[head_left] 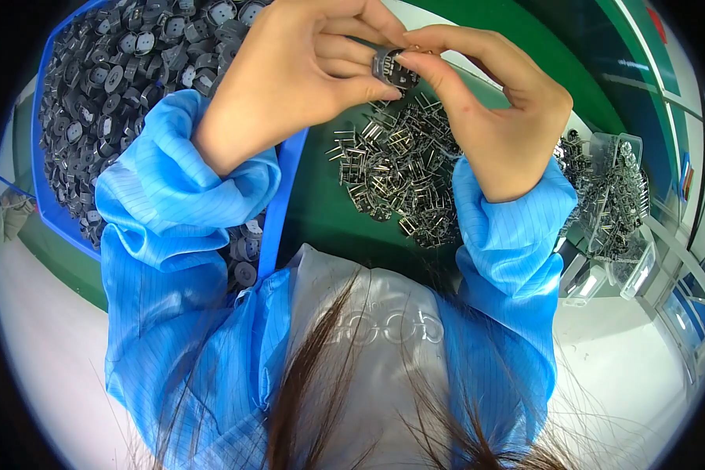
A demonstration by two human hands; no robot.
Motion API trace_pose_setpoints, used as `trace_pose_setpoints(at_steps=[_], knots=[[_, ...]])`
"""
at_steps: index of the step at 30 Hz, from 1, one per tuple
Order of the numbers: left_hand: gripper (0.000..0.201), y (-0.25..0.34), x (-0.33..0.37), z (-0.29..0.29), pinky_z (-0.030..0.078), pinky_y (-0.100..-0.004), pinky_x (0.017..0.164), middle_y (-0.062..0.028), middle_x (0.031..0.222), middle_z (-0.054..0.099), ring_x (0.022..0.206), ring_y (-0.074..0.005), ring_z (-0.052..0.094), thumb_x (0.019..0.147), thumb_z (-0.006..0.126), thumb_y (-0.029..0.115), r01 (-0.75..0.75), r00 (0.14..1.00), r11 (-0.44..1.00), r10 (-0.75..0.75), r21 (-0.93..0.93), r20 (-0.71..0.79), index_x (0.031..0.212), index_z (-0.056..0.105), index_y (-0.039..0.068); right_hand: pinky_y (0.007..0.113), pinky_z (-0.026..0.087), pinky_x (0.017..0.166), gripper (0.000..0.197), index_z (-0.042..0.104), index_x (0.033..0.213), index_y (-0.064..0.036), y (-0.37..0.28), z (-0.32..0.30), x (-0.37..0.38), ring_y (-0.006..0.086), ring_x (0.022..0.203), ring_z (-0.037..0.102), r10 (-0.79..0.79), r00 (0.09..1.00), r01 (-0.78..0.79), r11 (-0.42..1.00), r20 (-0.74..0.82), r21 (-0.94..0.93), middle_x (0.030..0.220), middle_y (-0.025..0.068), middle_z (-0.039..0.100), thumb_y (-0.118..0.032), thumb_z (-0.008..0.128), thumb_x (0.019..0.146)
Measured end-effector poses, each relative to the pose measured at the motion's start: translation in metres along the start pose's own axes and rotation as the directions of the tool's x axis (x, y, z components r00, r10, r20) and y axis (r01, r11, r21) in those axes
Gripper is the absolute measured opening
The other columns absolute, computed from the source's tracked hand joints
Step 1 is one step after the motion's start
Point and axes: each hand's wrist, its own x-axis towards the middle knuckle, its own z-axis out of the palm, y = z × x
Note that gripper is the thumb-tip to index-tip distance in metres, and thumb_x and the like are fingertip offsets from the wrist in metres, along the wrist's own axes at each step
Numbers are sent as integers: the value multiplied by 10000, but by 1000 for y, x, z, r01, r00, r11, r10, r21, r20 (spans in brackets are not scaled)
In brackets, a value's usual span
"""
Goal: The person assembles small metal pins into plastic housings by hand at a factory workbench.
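Note:
A small round black circuit board (390, 71) with pale markings is held up between my two hands, above the green work surface (313, 200). My left hand (286, 82) grips it from the left, with the thumb along its near edge and the fingers behind it. From the right, my right hand (513, 110) pinches the board between thumb and forefinger. The fingers partly cover it, so I cannot tell whether it sits in a housing. Just below my hands lies a loose pile of small black boards with metal pins (399, 157).
To the left stands a big blue bin (271, 235) heaped with round dark plastic housings (113, 78). At the right, clear plastic boxes (627, 149) hold more small pinned parts. Behind them runs a glass-like panel with pale frame edges (670, 117).

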Motion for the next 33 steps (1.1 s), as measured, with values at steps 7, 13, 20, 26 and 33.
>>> trace_pose_setpoints(at_steps=[7, 13, 20, 26, 33], knots=[[285, -3, 1, 0, 563, -315, 815, -127, 985, 629, 924, -179, 641, 749, 671, -104, 78, 997, 995, -76, -69, 30, 975, 516, -26, 245, 513, 693, 143, 693, 833, -3, 0, 0, 1, 167, 772, 667, -125, 992, 127, 986, 18, -109, 815, 78, 693, 35, 731, 700], [243, -2, 2, 1, 542, -289, 824, -109, 973, 633, 937, -162, 635, 767, 654, -92, 74, 996, 997, -72, -21, 57, 965, 533, -21, 264, 522, 647, 180, 693, 859, -20, -3, 6, -4, 206, 742, 664, -200, 980, 196, 951, 8, -241, 820, 91, 683, 37, 732, 693], [243, -9, 2, -14, 482, -257, 861, -88, 996, 630, 947, -143, 620, 796, 632, -25, 25, 998, 989, -17, -143, 55, 1026, 556, -31, 300, 511, 593, 184, 698, 891, -60, 4, 16, 2, 222, 662, 643, -330, 944, 315, 916, -23, -247, 763, 87, 665, -27, 739, 715], [234, 5, 18, -2, 488, -204, 690, -86, 851, 648, 797, -105, 621, 713, 646, -78, -225, 954, 827, 294, -515, 55, 936, 587, -37, 298, 521, 707, 315, 602, 1115, -17, 20, 22, -8, 221, 861, 652, 146, 976, -190, 930, 160, 313, 964, 133, 644, 56, 568, 811], [216, -42, 34, 7, 487, -215, 745, -62, 845, 635, 825, -100, 619, 715, 634, -74, -690, 626, 452, 765, -566, -151, 897, 544, -1, 292, 529, 736, 282, 599, 1128, 4, 13, 35, -8, 214, 858, 670, 220, 967, -254, 792, 128, 555, 932, 150, 668, 49, 551, 854]])
